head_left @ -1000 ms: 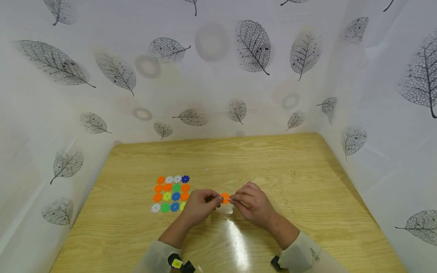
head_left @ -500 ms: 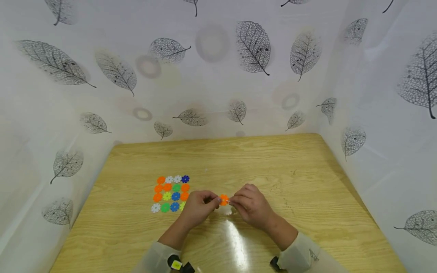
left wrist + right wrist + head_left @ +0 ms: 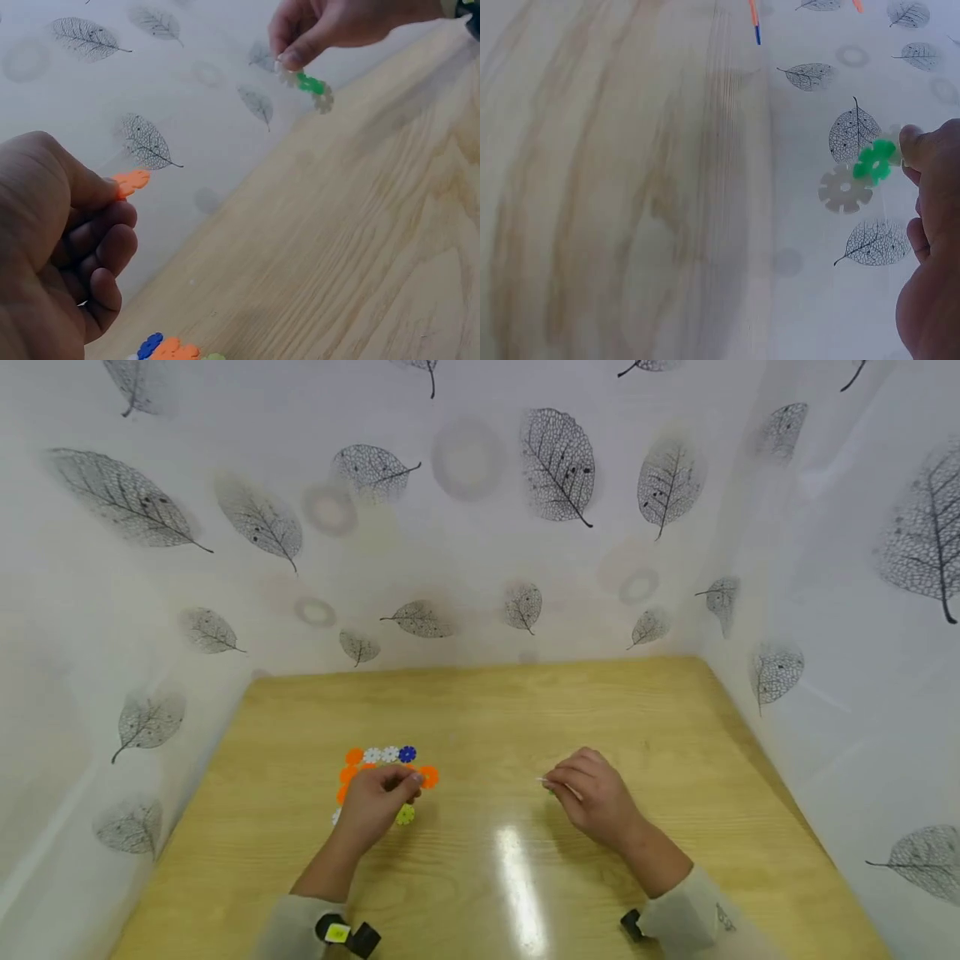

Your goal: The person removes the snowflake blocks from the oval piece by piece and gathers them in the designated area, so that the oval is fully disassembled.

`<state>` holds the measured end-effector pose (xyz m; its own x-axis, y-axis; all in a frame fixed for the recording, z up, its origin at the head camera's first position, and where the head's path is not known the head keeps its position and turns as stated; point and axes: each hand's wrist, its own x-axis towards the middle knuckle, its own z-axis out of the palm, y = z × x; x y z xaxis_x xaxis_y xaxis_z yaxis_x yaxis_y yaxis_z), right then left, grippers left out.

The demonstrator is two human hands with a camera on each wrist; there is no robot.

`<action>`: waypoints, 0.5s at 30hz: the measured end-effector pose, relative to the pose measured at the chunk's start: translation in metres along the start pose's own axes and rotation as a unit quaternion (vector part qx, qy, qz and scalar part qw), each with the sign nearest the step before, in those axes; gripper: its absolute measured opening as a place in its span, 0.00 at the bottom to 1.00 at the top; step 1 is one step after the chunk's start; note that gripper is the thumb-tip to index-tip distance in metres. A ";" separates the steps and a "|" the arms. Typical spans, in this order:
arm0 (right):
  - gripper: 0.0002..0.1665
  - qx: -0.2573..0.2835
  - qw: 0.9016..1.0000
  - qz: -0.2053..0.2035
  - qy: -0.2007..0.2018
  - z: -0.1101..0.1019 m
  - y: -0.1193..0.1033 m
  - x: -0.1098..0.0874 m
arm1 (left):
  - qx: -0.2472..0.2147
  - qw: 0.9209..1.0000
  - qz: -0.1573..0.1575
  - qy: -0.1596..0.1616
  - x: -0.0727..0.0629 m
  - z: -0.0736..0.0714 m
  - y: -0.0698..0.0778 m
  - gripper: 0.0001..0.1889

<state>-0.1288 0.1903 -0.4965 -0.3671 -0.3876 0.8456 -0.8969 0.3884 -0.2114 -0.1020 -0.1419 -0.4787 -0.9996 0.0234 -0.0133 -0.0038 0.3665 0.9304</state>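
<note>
My left hand (image 3: pixel 375 802) pinches an orange notched plastic disc (image 3: pixel 429 777) between thumb and forefinger, over the right side of the laid-out discs. In the left wrist view the same orange disc (image 3: pixel 133 181) is seen tilted, with the other fingers curled below it. Farther right, my right hand (image 3: pixel 600 797) is raised over the table and pinches a short chain of interlocked discs. The right wrist view shows a green disc (image 3: pixel 874 162) in the chain's middle and a white disc (image 3: pixel 845 188) at its free end. The fingertips partly cover the white disc at the held end.
Flat discs lie in rows at the table's left, among them a dark blue disc (image 3: pixel 407 754) and a yellow-green disc (image 3: pixel 405 814). My left hand hides several of them. Leaf-patterned white sheeting (image 3: pixel 465 552) encloses the wooden table (image 3: pixel 487 718) at back and sides.
My hands have come apart from where they met over the table's middle. The left has carried the orange disc leftward to the rows; the right has moved rightward with the white-and-green chain.
</note>
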 end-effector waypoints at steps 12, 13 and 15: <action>0.08 0.001 1.000 0.008 -0.008 0.004 0.001 -0.001 | 0.047 0.996 -0.064 -0.035 -0.018 -0.027 -0.023 0.13; 0.08 0.000 1.000 0.009 -0.008 0.004 0.000 -0.001 | 0.052 0.996 -0.068 -0.032 -0.020 -0.029 -0.025 0.13; 0.07 0.001 1.000 0.011 -0.010 0.005 0.000 -0.001 | 0.063 0.994 -0.079 -0.029 -0.024 -0.034 -0.029 0.13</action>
<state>-0.1291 0.1868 -0.4997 -0.3911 -0.3963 0.8306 -0.8895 0.3945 -0.2306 -0.0789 -0.1849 -0.4930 -0.9837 0.0090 -0.1795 -0.1528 0.4840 0.8616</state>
